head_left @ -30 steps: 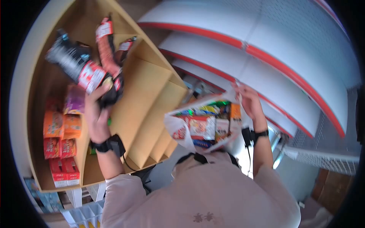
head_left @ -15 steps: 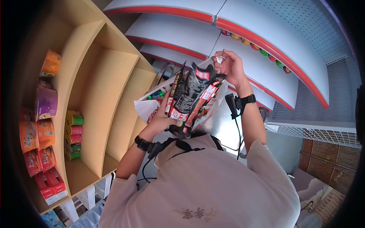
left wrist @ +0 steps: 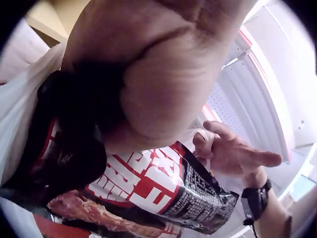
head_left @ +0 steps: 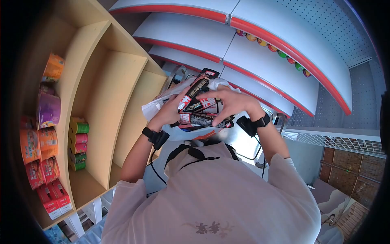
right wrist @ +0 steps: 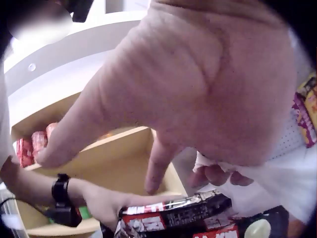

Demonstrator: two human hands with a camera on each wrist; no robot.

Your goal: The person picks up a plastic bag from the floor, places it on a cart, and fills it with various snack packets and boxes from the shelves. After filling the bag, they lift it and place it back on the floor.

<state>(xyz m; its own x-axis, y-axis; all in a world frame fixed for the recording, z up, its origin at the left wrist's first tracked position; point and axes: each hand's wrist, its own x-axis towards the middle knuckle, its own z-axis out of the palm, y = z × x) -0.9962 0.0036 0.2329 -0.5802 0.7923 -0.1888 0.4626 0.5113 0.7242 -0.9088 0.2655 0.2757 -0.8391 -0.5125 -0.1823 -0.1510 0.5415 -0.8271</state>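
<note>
My left hand [head_left: 167, 111] grips several black snack packets [head_left: 200, 86] with red and white labels, at the mouth of a white plastic bag [head_left: 150, 112]. One packet [head_left: 205, 119] lies crosswise below the others. In the left wrist view, a black packet [left wrist: 163, 186] pictures reddish meat, and my palm hides part of it. My right hand [head_left: 236, 103] is on the bag's far right side, thumb and forefinger stretched out over the packets. Its other fingers curl round the bag's white plastic [right wrist: 237, 171] in the right wrist view.
A wooden shelf unit [head_left: 107, 95] on the left holds orange packs [head_left: 40, 144], a purple pack [head_left: 49, 107], red boxes [head_left: 53, 197] and green and pink canisters [head_left: 79, 140]. White shelves [head_left: 187, 30] with red edges rise ahead, one with a row of colourful round items [head_left: 272, 48].
My left hand has brought the black packets from the wooden shelf to the bag and tipped them lower at its mouth. My right hand has spread its thumb and forefinger and moved down over them.
</note>
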